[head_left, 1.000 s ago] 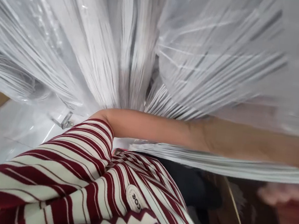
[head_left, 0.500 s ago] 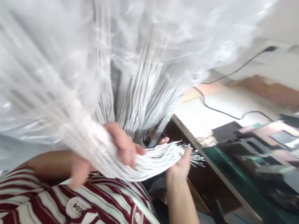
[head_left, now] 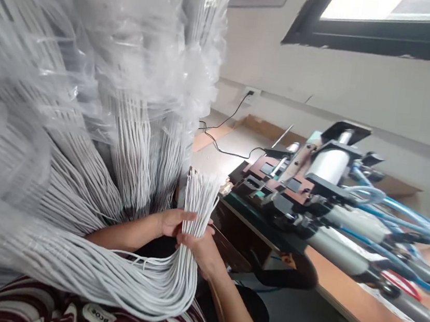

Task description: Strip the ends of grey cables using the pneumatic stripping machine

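Note:
A thick bundle of pale grey cables point(head_left: 137, 284) curves across my lap and turns upward at its right end. My left hand point(head_left: 174, 222) wraps round the upright end from the left. Just below it, my right hand point(head_left: 200, 248) grips the same bundle from the right, its thumb across the front. The cable tips stand above both hands, close to the table edge. Several more hanging cable bundles point(head_left: 133, 156), partly covered in clear plastic point(head_left: 142, 47), are behind my left forearm. Parts of the fingers are hidden behind the cables.
A machine point(head_left: 299, 176) with cylinders and blue air hoses point(head_left: 408, 211) stands on the workbench point(head_left: 341, 281) to the right. A black cord point(head_left: 228, 118) runs to a wall socket point(head_left: 251, 95). Under the bench edge is a dark curved part point(head_left: 287, 277).
The cable end went from lying sideways to standing upright. My left hand moved right along the bundle to meet my right hand. The view swung right, showing more of the machine.

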`<state>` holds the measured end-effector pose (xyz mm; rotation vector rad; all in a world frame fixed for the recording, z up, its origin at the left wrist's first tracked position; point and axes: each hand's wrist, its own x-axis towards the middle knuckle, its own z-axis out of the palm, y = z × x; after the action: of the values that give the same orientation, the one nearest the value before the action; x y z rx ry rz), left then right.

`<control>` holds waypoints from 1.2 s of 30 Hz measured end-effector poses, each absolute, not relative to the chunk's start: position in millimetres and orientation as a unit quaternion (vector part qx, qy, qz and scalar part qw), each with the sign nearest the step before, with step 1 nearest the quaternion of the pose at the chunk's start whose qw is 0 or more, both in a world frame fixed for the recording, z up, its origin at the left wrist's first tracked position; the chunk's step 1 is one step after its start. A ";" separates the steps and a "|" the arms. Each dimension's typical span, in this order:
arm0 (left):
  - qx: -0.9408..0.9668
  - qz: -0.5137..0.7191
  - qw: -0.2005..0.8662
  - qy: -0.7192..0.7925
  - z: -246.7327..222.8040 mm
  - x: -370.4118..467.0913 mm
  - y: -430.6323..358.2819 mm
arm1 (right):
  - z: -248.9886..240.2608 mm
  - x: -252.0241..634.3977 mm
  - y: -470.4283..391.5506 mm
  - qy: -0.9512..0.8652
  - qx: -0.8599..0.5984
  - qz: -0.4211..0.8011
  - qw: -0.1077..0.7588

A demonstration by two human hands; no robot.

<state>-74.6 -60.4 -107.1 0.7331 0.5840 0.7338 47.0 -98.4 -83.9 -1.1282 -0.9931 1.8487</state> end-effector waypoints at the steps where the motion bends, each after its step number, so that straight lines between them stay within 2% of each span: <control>1: 0.347 0.339 0.836 0.256 -98.3 -67.5 -53.5 | -76.4 51.0 -96.2 -0.445 -0.453 0.683 0.360; 4: 0.364 0.367 0.830 0.209 -65.4 -54.8 -42.7 | -55.1 61.9 -88.2 -0.589 -0.459 0.564 0.353; 6: 0.401 0.396 0.799 0.211 -42.5 -49.6 -40.9 | -46.4 67.4 -84.7 -0.597 -0.457 0.539 0.379; 11: 0.492 0.412 0.713 0.282 -10.1 -33.2 -36.1 | -53.5 75.6 -81.6 -0.490 -0.427 0.619 0.441; 14: 0.429 0.391 0.749 0.320 -19.1 -23.2 -26.6 | -66.9 77.3 -77.3 -0.454 -0.420 0.638 0.459; 19: 0.367 0.363 0.779 0.355 -44.4 -17.9 -10.4 | -80.1 78.9 -69.2 -0.452 -0.453 0.639 0.426; 23: 0.352 0.365 0.783 0.362 -43.4 -21.0 -4.3 | -81.3 81.4 -69.2 -0.454 -0.417 0.642 0.457; 26: 0.344 0.378 0.788 0.344 -37.9 -25.3 -1.5 | -81.3 82.8 -71.8 -0.476 -0.414 0.599 0.493; 33: 0.345 0.434 0.767 0.323 -37.6 -43.7 -6.5 | -82.4 78.6 -82.3 -0.483 -0.528 0.423 0.555; 36: 0.358 0.425 0.767 0.320 -38.7 -52.8 -11.0 | -81.2 73.9 -89.2 -0.472 -0.527 0.428 0.561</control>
<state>-52.8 -11.0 -38.7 0.7767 0.6943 0.9232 73.9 -89.2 -81.2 -1.2424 -1.1130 1.0085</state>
